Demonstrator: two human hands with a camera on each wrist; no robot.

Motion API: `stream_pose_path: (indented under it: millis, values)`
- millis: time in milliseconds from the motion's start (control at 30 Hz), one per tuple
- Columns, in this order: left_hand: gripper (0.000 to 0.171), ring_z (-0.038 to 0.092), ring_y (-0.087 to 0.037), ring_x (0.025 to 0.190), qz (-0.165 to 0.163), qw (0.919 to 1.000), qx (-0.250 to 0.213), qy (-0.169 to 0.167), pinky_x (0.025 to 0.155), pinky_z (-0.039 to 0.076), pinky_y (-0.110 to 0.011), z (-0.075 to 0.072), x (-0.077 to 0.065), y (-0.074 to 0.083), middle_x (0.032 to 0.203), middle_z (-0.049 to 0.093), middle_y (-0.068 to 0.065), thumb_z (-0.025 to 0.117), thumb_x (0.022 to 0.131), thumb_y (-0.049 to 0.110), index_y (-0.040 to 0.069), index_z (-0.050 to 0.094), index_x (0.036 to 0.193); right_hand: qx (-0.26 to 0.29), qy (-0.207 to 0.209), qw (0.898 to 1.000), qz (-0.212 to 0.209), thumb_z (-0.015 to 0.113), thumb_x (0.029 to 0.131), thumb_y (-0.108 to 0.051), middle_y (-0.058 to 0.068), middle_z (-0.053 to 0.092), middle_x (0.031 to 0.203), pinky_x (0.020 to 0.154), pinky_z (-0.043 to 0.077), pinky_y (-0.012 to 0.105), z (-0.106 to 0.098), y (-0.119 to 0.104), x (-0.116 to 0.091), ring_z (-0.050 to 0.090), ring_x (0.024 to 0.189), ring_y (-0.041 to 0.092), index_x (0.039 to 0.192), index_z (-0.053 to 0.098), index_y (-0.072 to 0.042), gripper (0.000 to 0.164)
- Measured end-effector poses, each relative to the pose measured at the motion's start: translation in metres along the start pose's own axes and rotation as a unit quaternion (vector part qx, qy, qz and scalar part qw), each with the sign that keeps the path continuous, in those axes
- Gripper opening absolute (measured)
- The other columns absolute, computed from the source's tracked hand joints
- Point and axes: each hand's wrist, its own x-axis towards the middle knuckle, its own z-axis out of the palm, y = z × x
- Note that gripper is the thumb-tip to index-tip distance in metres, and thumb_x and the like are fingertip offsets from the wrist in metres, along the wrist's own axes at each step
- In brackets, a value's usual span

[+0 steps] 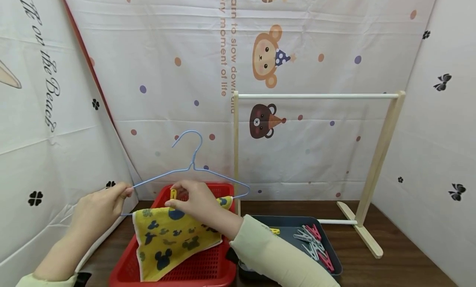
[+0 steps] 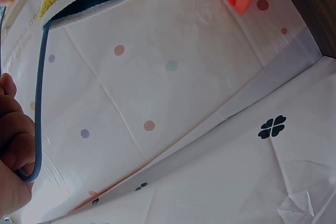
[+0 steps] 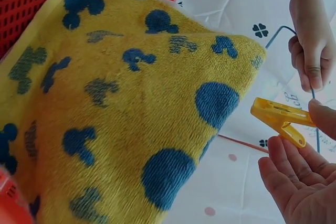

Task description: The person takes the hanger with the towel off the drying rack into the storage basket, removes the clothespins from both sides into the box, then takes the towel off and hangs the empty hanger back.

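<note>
My left hand grips the left end of a blue wire hanger, whose hook points up. Over the hanger's lower bar hangs a yellow towel with dark blue mouse-head prints, its lower part above a red basket. Between thumb and fingers, my right hand pinches a yellow clothespin. In the right wrist view the clothespin is beside the towel's folded top edge, with a small gap between them. The left wrist view shows the left fingers curled around the bent wire.
A dark tray right of the basket holds several pink, grey and yellow clothespins, partly hidden by my right sleeve. Behind it stands a wooden rack with a white rail. Printed cloth walls surround the brown table.
</note>
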Motion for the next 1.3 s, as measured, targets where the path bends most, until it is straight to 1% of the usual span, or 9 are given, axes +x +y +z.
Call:
stream_pose_path:
  millis: [167,233,433,567,700,867,1067,1167,1300]
  values:
    - [0.068,0.022,-0.006,0.042,-0.001,1.0000,-0.001,-0.001,0.037,0.022,-0.027,-0.003,0.002,0.000,0.045,0.033,0.005,0.016,0.104,0.055,0.009,0.058,0.077,0.010,-0.001,1.000,0.010,0.075,0.088,-0.031,0.000,0.072,0.109,0.082,0.052,0.016,-0.018,0.014,-0.017,0.068,0.097,0.008,0.119,0.067,-0.013,0.036]
    - [0.067,0.021,-0.005,0.042,-0.006,0.9999,-0.002,-0.008,0.038,0.021,-0.026,-0.005,0.002,0.000,0.045,0.031,0.006,0.016,0.103,0.055,0.009,0.057,0.077,0.021,0.002,1.000,0.015,0.075,0.088,-0.029,0.001,0.072,0.110,0.084,0.054,0.020,-0.028,0.023,-0.024,0.069,0.099,0.011,0.119,0.067,-0.013,0.036]
    - [0.066,0.020,-0.004,0.043,-0.008,0.9998,-0.005,-0.020,0.038,0.020,-0.024,-0.006,0.004,0.001,0.045,0.031,0.007,0.018,0.103,0.055,0.009,0.059,0.079,0.011,0.035,0.999,0.033,0.074,0.089,-0.025,0.005,0.073,0.104,0.085,0.057,0.033,-0.063,0.057,-0.052,0.069,0.097,0.017,0.116,0.067,-0.009,0.032]
    - [0.067,0.021,-0.004,0.042,-0.006,0.9997,-0.004,-0.021,0.038,0.021,-0.025,-0.005,0.005,0.001,0.045,0.033,0.007,0.018,0.103,0.056,0.009,0.059,0.079,-0.006,0.054,0.996,0.069,0.074,0.089,-0.024,0.007,0.072,0.103,0.086,0.057,0.039,-0.084,0.080,-0.068,0.068,0.094,0.018,0.116,0.066,-0.006,0.034]
    - [0.068,0.020,-0.005,0.042,0.000,0.9999,-0.005,-0.015,0.038,0.021,-0.025,-0.005,0.005,0.000,0.045,0.032,0.007,0.016,0.103,0.055,0.009,0.059,0.079,-0.020,0.059,0.991,0.119,0.073,0.090,-0.025,0.007,0.071,0.103,0.089,0.056,0.040,-0.103,0.098,-0.083,0.067,0.094,0.017,0.119,0.065,-0.005,0.036]
    - [0.067,0.019,-0.007,0.043,0.001,0.9999,-0.001,-0.012,0.038,0.022,-0.027,-0.008,0.006,-0.002,0.045,0.030,0.006,0.016,0.103,0.055,0.008,0.057,0.078,-0.049,0.068,0.983,0.162,0.071,0.091,-0.025,0.009,0.070,0.105,0.088,0.056,0.041,-0.124,0.117,-0.102,0.067,0.096,0.021,0.121,0.064,-0.003,0.038]
    - [0.068,0.017,-0.006,0.043,-0.009,0.9997,0.007,-0.021,0.038,0.020,-0.026,-0.011,0.008,-0.002,0.045,0.027,0.008,0.015,0.102,0.057,0.009,0.057,0.078,-0.083,0.070,0.974,0.199,0.071,0.091,-0.029,0.010,0.070,0.107,0.086,0.056,0.043,-0.140,0.140,-0.125,0.068,0.098,0.025,0.122,0.064,-0.002,0.042]
    - [0.068,0.016,-0.005,0.043,-0.008,0.9997,0.010,-0.021,0.039,0.018,-0.025,-0.012,0.008,0.000,0.045,0.025,0.008,0.014,0.102,0.057,0.009,0.056,0.077,-0.102,0.067,0.970,0.212,0.072,0.090,-0.030,0.009,0.070,0.105,0.084,0.055,0.044,-0.144,0.154,-0.135,0.068,0.096,0.024,0.120,0.064,-0.002,0.042]
    - [0.069,0.014,-0.005,0.044,-0.012,0.9994,0.012,-0.031,0.039,0.017,-0.024,-0.012,0.006,0.000,0.046,0.025,0.009,0.013,0.101,0.058,0.010,0.057,0.077,-0.131,0.053,0.962,0.234,0.073,0.089,-0.032,0.010,0.070,0.102,0.080,0.054,0.044,-0.147,0.172,-0.147,0.066,0.092,0.022,0.116,0.065,-0.001,0.043]
